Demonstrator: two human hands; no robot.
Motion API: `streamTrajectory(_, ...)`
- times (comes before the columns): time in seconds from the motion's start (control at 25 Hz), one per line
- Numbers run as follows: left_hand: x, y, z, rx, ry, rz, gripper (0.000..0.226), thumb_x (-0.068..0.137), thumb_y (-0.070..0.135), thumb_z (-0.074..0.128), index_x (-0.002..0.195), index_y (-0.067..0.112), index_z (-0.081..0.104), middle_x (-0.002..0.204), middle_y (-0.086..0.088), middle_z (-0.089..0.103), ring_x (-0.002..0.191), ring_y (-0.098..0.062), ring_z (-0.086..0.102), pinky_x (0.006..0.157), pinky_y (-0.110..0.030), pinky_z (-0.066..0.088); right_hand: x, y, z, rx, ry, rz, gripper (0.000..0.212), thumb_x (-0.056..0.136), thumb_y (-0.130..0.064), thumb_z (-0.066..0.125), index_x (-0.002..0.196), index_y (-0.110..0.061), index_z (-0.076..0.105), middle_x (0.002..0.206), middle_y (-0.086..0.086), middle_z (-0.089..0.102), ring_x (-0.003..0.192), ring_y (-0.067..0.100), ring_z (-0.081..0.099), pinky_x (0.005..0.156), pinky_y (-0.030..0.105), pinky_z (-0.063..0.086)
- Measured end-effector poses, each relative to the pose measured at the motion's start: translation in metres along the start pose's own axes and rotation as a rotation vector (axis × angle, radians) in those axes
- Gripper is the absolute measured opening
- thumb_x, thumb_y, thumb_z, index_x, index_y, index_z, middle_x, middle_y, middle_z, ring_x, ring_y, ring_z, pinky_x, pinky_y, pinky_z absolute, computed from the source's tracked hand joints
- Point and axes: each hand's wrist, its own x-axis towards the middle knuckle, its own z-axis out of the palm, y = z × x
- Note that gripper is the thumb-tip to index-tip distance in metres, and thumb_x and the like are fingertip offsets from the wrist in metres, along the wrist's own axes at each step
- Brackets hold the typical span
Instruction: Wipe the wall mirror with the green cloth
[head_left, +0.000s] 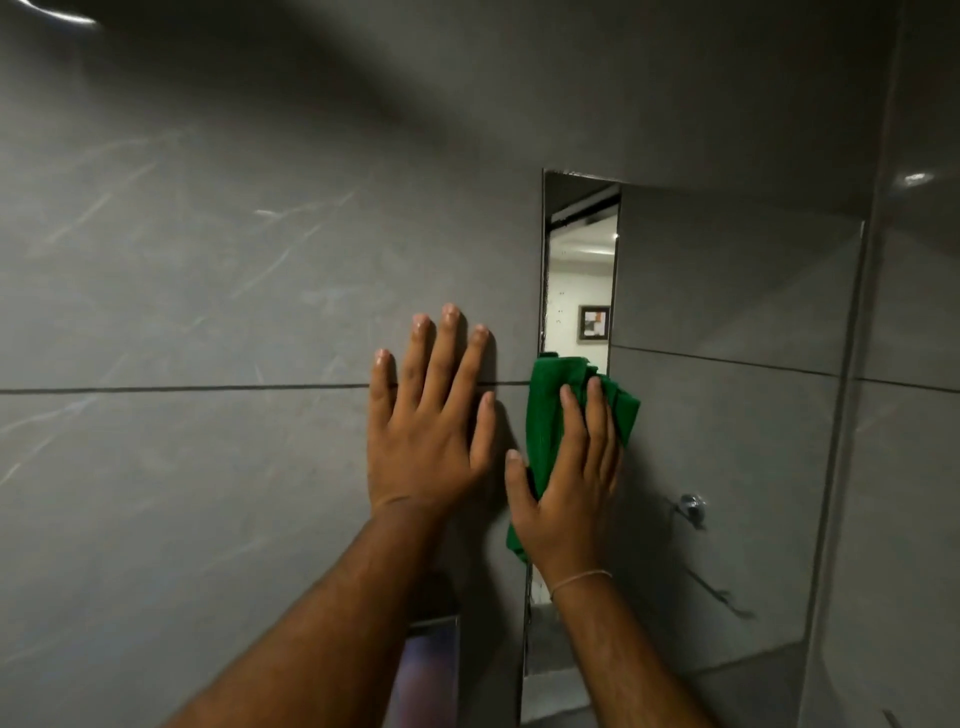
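The wall mirror (727, 322) hangs on the grey tiled wall, right of centre, and reflects a doorway and more grey tiles. My right hand (566, 483) presses the folded green cloth (545, 410) flat against the mirror's left edge, fingers spread over the cloth. Cloth shows above my fingers and below my palm. My left hand (431, 415) lies flat on the tile just left of the mirror, fingers apart, holding nothing. A thin band circles my right wrist.
The grey tiled wall (208, 312) fills the left, crossed by a dark grout line. A chrome fitting (693, 504) shows as a reflection in the mirror. A shiny metal box (431, 670) sits on the wall below my left forearm. A side wall (914, 415) meets the mirror at right.
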Motion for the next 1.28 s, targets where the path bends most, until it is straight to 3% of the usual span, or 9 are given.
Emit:
streamTrajectory(0.12,-0.001,0.001,0.0,-0.001,0.024,-0.003,0.077,0.11,0.051,0.04,0.18,0.024,0.024,0.189,-0.007,0.008,0.176,-0.026,-0.004,0.141,-0.05,-0.006,0.016,-0.006,0.004,-0.094,0.02,0.011,0.076,0.104,-0.061,0.031,0.167,-0.02,0.02,0.179,0.001,0.005,0.166,0.023,0.008,0.132,0.053,0.017)
streamTrajectory(0.28,-0.003,0.0,0.004,0.003,0.063,0.013,0.076,0.109,0.049,0.042,0.179,0.023,0.03,0.189,-0.008,0.017,0.176,-0.03,0.012,0.14,-0.056,0.009,0.038,-0.009,0.007,-0.2,-0.005,-0.064,0.072,0.107,-0.057,0.019,0.169,-0.023,0.004,0.179,0.0,-0.002,0.166,0.023,-0.001,0.133,0.051,0.009)
streamTrajectory(0.6,0.001,-0.001,0.001,0.008,0.099,0.046,0.081,0.103,0.046,0.053,0.177,0.022,0.034,0.187,-0.01,0.019,0.176,-0.033,0.015,0.137,-0.059,0.014,0.211,-0.052,-0.014,-0.205,0.064,-0.196,0.069,0.107,-0.05,0.028,0.169,-0.023,0.01,0.179,0.005,0.008,0.166,0.024,0.006,0.133,0.053,0.018)
streamTrajectory(0.76,-0.001,-0.002,-0.001,0.014,0.07,0.038,0.079,0.105,0.046,0.053,0.178,0.021,0.035,0.187,-0.011,0.018,0.172,-0.035,0.014,0.136,-0.063,0.023,0.244,-0.059,-0.015,-0.202,0.076,-0.205,0.07,0.107,-0.049,0.031,0.169,-0.02,0.014,0.178,0.008,0.012,0.165,0.027,0.009,0.134,0.052,0.014)
streamTrajectory(1.0,-0.004,-0.004,0.003,0.008,0.044,0.033,0.077,0.11,0.047,0.045,0.181,0.022,0.027,0.189,-0.011,0.014,0.174,-0.033,0.008,0.139,-0.063,0.017,0.206,-0.048,-0.012,-0.215,0.08,-0.2,0.073,0.107,-0.05,0.032,0.168,-0.014,0.013,0.178,0.013,0.011,0.165,0.029,0.009,0.133,0.053,0.017)
streamTrajectory(1.28,-0.006,-0.001,0.004,-0.016,0.059,0.018,0.077,0.11,0.045,0.043,0.181,0.022,0.025,0.19,-0.011,0.016,0.175,-0.033,0.011,0.139,-0.062,0.012,0.029,0.012,-0.002,-0.218,-0.066,-0.134,0.075,0.106,-0.052,0.03,0.169,-0.02,0.006,0.179,0.005,-0.001,0.166,0.026,0.0,0.135,0.045,0.003)
